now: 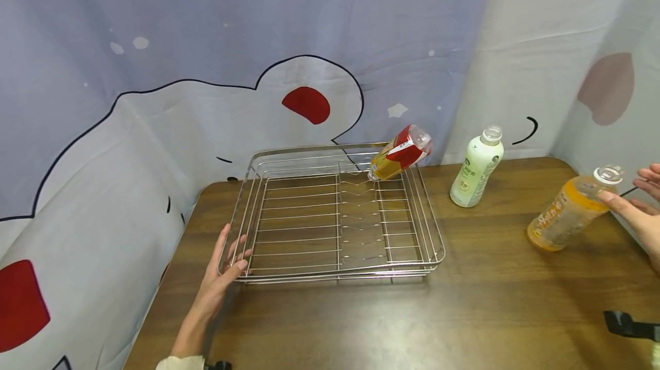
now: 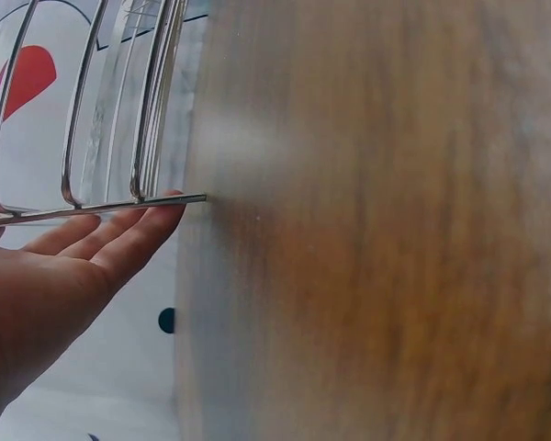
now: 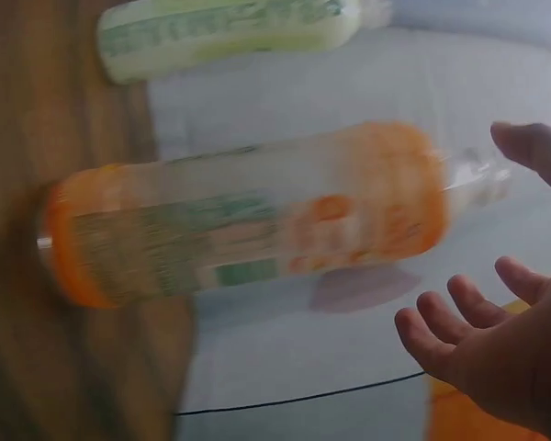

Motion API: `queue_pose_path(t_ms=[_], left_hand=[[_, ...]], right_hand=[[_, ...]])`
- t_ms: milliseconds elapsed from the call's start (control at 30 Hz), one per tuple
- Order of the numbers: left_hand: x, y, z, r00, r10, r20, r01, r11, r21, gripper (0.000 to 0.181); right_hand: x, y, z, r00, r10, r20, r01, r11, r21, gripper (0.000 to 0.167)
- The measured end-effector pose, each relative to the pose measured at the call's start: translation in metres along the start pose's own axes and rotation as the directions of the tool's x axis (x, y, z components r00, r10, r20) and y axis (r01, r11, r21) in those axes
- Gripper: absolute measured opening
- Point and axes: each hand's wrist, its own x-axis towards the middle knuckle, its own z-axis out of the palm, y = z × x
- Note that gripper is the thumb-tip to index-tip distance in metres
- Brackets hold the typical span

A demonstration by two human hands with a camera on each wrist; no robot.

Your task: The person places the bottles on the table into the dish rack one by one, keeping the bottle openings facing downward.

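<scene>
A wire dish rack (image 1: pixel 381 272) lies on the table, its left front corner held by my left hand (image 1: pixel 215 278). In the left wrist view, the fingers (image 2: pixel 133 243) rest against a rack bar; the thumb is mostly hidden there. A capless clear bottle with orange bands (image 1: pixel 569 212) stands at the right. Beside its neck is my right hand (image 1: pixel 641 218), fingers spread and apart from the bottle in the right wrist view. Leaning in the rack's back right corner is a red and yellow bottle (image 1: pixel 398 155).
A pale green bottle (image 1: pixel 475 169) stands between the rack and the orange-banded bottle. The wooden table (image 1: pixel 490 301) meets patterned cloth (image 1: pixel 206 32) hanging behind it and at both sides. A black strap piece (image 1: pixel 621 323) shows at lower right.
</scene>
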Motion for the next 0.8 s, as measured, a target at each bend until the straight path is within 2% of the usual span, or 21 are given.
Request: queue_pose_path(t_ms=[33,133,267,333,433,567,667,800], left_hand=[[0.000,0.000,0.000,1.000,0.000,0.001,0.000,1.000,-0.002,0.081],[-0.001,-0.001,0.000,1.000,-0.005,-0.003,0.004,1.000,-0.005,0.081],[-0.001,0.000,0.000,1.000,-0.012,-0.002,0.012,1.000,0.006,0.081],[-0.001,0.000,0.000,1.000,-0.019,0.001,0.019,1.000,0.008,0.081],[-0.001,0.000,-0.001,1.000,-0.027,0.004,0.027,1.000,0.007,0.081],[-0.002,0.000,-0.001,1.000,-0.029,0.000,0.029,1.000,0.003,0.081],[-0.002,0.000,0.000,1.000,-0.031,-0.003,0.031,1.000,0.004,0.081],[-0.002,0.000,0.000,0.999,-0.032,-0.008,0.032,0.999,0.006,0.081]], right_hand=[[-0.001,0.005,0.000,0.999,0.046,0.018,-0.046,0.999,-0.007,0.073],[-0.005,0.027,0.001,0.993,0.095,0.077,-0.093,0.995,-0.019,0.079],[-0.016,0.047,0.003,0.974,0.105,0.202,-0.096,0.994,-0.055,0.089],[-0.023,0.040,0.006,0.956,0.134,0.262,-0.126,0.991,-0.048,0.093],[-0.033,0.023,0.012,0.936,0.137,0.323,-0.133,0.991,-0.034,0.095],[-0.042,0.008,0.020,0.917,0.065,0.394,-0.073,0.997,0.005,0.091],[-0.044,0.015,0.024,0.894,0.053,0.444,-0.069,0.997,0.020,0.090],[-0.048,0.030,0.030,0.882,0.125,0.455,-0.119,0.992,-0.041,0.085]])
